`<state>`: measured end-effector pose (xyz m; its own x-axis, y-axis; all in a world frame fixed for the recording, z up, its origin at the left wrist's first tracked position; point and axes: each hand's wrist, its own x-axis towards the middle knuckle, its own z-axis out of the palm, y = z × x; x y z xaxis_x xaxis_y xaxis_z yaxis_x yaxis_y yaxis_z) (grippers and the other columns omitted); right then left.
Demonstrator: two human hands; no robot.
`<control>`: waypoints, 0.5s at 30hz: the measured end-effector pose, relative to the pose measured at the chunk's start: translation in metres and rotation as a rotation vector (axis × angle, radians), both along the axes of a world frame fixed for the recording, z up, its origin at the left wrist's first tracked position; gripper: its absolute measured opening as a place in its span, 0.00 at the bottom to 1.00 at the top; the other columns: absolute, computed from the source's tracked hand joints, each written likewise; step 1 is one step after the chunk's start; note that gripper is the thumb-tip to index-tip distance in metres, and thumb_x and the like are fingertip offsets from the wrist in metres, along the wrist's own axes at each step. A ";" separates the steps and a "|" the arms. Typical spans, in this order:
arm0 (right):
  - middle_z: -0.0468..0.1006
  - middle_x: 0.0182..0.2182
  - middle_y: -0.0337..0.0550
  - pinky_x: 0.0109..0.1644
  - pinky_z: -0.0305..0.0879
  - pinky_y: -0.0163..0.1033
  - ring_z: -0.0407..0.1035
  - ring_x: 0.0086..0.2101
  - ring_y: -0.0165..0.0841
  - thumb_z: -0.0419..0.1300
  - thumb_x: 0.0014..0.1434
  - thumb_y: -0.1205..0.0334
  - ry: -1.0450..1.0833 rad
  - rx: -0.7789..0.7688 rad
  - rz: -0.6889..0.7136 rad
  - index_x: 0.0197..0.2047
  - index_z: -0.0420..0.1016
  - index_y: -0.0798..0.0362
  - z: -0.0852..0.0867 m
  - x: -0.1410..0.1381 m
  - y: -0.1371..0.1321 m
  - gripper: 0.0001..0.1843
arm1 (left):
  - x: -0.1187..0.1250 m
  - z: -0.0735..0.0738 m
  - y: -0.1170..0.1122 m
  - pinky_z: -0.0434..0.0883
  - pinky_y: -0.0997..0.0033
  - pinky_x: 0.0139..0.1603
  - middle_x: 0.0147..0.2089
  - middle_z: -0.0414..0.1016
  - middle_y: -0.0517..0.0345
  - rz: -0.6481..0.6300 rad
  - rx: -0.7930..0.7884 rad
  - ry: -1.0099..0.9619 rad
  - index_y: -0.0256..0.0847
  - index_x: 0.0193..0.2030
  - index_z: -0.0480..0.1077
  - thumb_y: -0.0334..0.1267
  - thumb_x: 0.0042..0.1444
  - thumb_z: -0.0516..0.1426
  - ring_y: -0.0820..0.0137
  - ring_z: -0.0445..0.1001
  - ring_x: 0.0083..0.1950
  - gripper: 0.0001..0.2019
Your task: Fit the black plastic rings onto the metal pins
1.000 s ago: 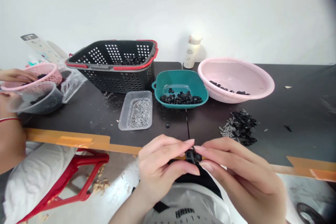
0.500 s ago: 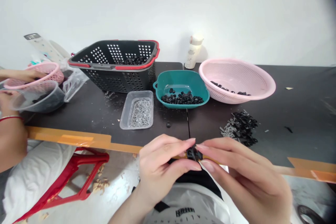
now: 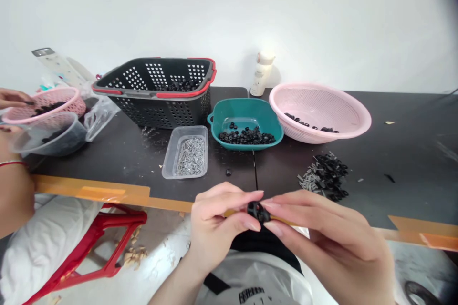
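Near the top centre-left of the frame, the dark grey basket (image 3: 157, 110), with its red handles, holds a heap of small black pieces at its right end. At the centre, the teal tub (image 3: 246, 106) has many small black rings (image 3: 248, 136) spread over its bottom. Just left of it, the clear tray (image 3: 169, 155) holds a scatter of thin silver pins (image 3: 191, 156). Right of centre, the pink colander (image 3: 329, 100) has a few black pieces lying along its near side. At the left edge, a co-worker's hand (image 3: 14, 98) is over a pink basket (image 3: 76, 106) with black pieces in it, and a clear bowl (image 3: 73, 136) with something dark inside stands in front.

At the lower centre, just beyond my lap, is my black part (image 3: 257, 211): small, rounded, with ribs and openings showing on its left side; my fingertips hide some of it. My left hand (image 3: 218, 219) pinches its left side between thumb and fingers, and my right hand (image 3: 332, 240) grips its right side the same way.
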<state>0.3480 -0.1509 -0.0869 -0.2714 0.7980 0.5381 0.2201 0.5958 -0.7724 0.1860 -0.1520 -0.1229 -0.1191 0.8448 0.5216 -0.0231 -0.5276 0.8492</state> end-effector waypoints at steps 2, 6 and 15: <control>0.84 0.31 0.41 0.29 0.77 0.32 0.78 0.29 0.33 0.67 0.51 0.75 0.008 0.002 -0.011 0.39 0.82 0.48 0.000 -0.001 -0.001 0.15 | 0.001 0.000 0.000 0.67 0.82 0.21 0.25 0.77 0.58 0.003 -0.004 -0.003 0.49 0.41 0.81 0.49 0.49 0.65 0.77 0.69 0.22 0.13; 0.84 0.31 0.38 0.28 0.76 0.31 0.78 0.26 0.31 0.66 0.52 0.74 -0.044 0.049 -0.047 0.41 0.81 0.47 -0.002 0.001 -0.004 0.15 | 0.002 0.000 -0.001 0.68 0.81 0.21 0.25 0.77 0.57 0.010 0.013 0.018 0.50 0.41 0.81 0.48 0.50 0.65 0.76 0.71 0.23 0.13; 0.84 0.35 0.39 0.33 0.78 0.30 0.79 0.31 0.32 0.67 0.52 0.76 -0.061 -0.014 0.029 0.41 0.81 0.47 0.003 0.005 -0.005 0.16 | 0.001 0.001 -0.005 0.69 0.82 0.23 0.25 0.77 0.59 0.050 0.043 0.068 0.51 0.44 0.80 0.47 0.53 0.64 0.77 0.72 0.24 0.12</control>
<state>0.3533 -0.1557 -0.0841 -0.3264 0.7968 0.5085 0.2500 0.5916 -0.7665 0.1875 -0.1574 -0.1224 -0.1235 0.8155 0.5655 0.0607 -0.5626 0.8245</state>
